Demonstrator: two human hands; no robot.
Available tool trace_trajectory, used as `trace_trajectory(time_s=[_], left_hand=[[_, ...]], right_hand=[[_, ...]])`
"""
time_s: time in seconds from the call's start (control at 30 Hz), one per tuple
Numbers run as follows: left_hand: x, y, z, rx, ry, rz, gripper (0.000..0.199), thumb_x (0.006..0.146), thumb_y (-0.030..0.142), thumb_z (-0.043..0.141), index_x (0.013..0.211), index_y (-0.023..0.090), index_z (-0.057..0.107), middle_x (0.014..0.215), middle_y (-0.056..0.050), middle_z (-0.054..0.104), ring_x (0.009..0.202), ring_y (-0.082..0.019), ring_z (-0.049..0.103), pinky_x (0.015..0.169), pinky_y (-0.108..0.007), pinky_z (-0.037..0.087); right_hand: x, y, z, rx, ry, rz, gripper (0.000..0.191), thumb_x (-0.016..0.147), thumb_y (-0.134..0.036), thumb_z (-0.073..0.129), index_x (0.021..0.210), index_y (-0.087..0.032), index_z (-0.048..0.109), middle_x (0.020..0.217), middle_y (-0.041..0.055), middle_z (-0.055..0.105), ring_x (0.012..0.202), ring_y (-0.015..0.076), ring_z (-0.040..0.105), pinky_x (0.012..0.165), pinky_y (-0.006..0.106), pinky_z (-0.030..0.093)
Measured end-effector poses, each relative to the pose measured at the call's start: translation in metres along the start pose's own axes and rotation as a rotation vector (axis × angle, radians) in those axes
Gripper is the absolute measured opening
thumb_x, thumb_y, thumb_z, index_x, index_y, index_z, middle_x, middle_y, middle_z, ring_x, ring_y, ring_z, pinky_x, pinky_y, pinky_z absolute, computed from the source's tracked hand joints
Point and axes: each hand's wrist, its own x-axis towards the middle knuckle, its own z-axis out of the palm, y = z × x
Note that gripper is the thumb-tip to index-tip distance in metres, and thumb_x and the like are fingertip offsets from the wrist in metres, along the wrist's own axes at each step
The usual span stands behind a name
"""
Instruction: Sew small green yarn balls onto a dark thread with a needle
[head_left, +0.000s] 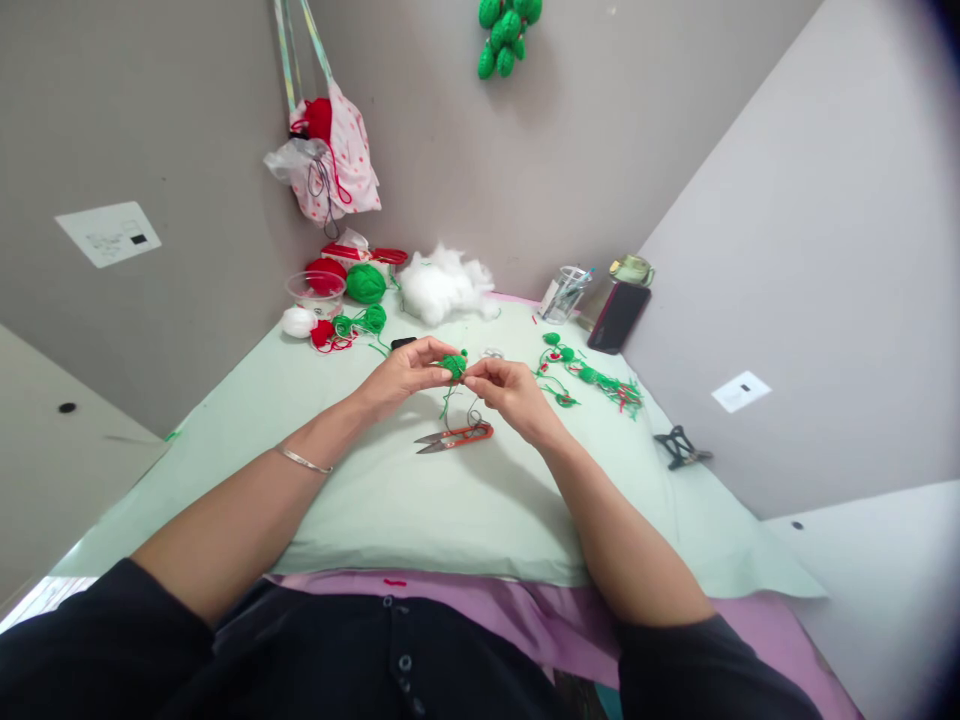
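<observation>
My left hand pinches a small green crocheted piece between thumb and fingers above the table. Loose green yarn tails hang below it. My right hand is closed in a pinch at the piece's right edge; what its fingertips hold is too small to make out. Just beneath my hands lie orange-handled thread snips, blades pointing left, with a dark thin cord curled over the handle. A small grey-white item sits behind my right hand, partly hidden.
White stuffing is heaped at the back. Green yarn, red yarn and a clear tub stand back left. Several small green crocheted pieces lie right, near a propped phone, a pen cup and a black stand.
</observation>
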Motion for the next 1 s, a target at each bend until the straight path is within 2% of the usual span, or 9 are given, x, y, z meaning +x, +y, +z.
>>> trace_trajectory(time_s=[0.17, 0.4, 0.5, 0.83, 1.0], left_hand=[[-0.0001, 0.0005, -0.0028, -0.074, -0.030, -0.025, 0.033, 0.071, 0.024, 0.081, 0.101, 0.018, 0.069, 0.101, -0.005, 0.070, 0.097, -0.020, 0.066, 0.103, -0.047, 0.045], [-0.0006, 0.0030, -0.0042, -0.060, -0.044, -0.002, 0.031, 0.074, 0.025, 0.079, 0.102, 0.017, 0.067, 0.104, -0.006, 0.070, 0.099, -0.021, 0.066, 0.102, -0.048, 0.047], [-0.0010, 0.0037, -0.0025, -0.047, -0.037, 0.015, 0.031, 0.075, 0.025, 0.079, 0.102, 0.017, 0.067, 0.105, -0.006, 0.070, 0.101, -0.021, 0.066, 0.102, -0.047, 0.046], [-0.0015, 0.0053, 0.0000, 0.085, 0.007, 0.059, 0.031, 0.074, 0.025, 0.079, 0.102, 0.016, 0.066, 0.102, -0.006, 0.070, 0.097, -0.020, 0.065, 0.093, -0.038, 0.046], [-0.0017, 0.0043, 0.0013, 0.027, -0.007, 0.022, 0.032, 0.073, 0.026, 0.080, 0.100, 0.016, 0.066, 0.102, -0.006, 0.070, 0.095, -0.019, 0.066, 0.093, -0.039, 0.048]], right_hand=[[-0.0001, 0.0013, -0.0029, -0.004, -0.004, -0.042, 0.025, 0.078, -0.039, 0.066, 0.085, -0.015, 0.071, 0.069, -0.0004, 0.058, 0.061, 0.0108, 0.040, 0.057, 0.027, 0.033], [0.0020, 0.0039, 0.0000, 0.061, 0.031, -0.037, 0.026, 0.076, -0.040, 0.069, 0.084, -0.015, 0.072, 0.068, 0.0000, 0.058, 0.061, 0.0107, 0.040, 0.056, 0.026, 0.032], [0.0025, 0.0046, 0.0012, 0.069, 0.037, -0.032, 0.025, 0.075, -0.040, 0.069, 0.080, -0.015, 0.071, 0.065, -0.0007, 0.056, 0.060, 0.0106, 0.039, 0.055, 0.026, 0.032], [-0.0008, 0.0013, -0.0050, -0.017, -0.026, -0.013, 0.028, 0.079, -0.039, 0.066, 0.089, -0.015, 0.075, 0.072, 0.0010, 0.062, 0.063, 0.0114, 0.042, 0.058, 0.027, 0.034], [0.0011, 0.0036, -0.0019, 0.021, 0.001, -0.049, 0.023, 0.078, -0.037, 0.067, 0.084, -0.016, 0.072, 0.071, 0.0003, 0.061, 0.063, 0.0115, 0.043, 0.059, 0.027, 0.035]])
